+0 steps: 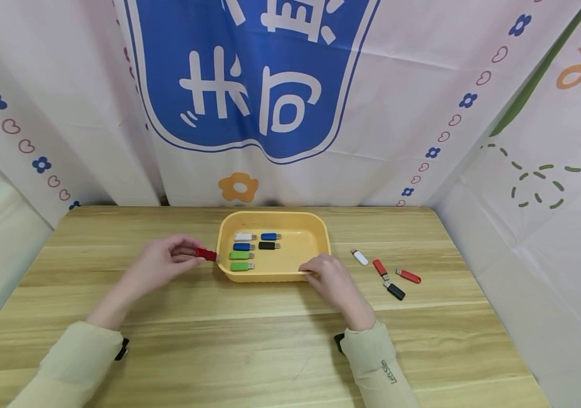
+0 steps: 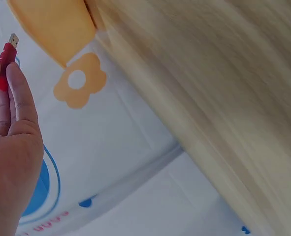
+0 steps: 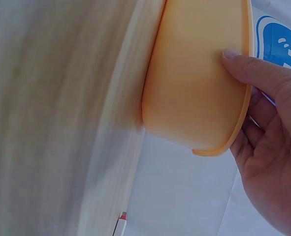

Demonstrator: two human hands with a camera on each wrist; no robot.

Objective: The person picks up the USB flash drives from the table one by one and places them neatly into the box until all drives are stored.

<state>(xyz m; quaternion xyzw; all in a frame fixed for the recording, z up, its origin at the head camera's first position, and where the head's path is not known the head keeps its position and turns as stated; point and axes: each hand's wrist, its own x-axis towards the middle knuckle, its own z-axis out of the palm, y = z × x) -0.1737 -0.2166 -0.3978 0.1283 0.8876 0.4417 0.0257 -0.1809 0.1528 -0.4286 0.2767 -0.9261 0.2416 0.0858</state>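
My left hand (image 1: 160, 262) pinches a red USB stick (image 1: 206, 254) at the left rim of a yellow tray (image 1: 270, 276). Its metal plug (image 2: 14, 40) points away from the fingertips in the left wrist view. With thumb outside and fingers over the rim, my right hand (image 1: 332, 279) grips the tray's front right edge. Inside the tray, on its left half, lie two green sticks (image 1: 241, 266), a white stick (image 1: 244, 237), two blue sticks (image 1: 270, 236) and a black stick (image 1: 269, 246), laid in two columns with plugs to the right.
On the wooden table (image 1: 250, 340) right of the tray lie a white stick (image 1: 359, 257), two red sticks (image 1: 409, 276) and a black stick (image 1: 395, 291). A printed cloth (image 1: 188, 175) hangs behind the table, and white cloth walls stand at both sides.
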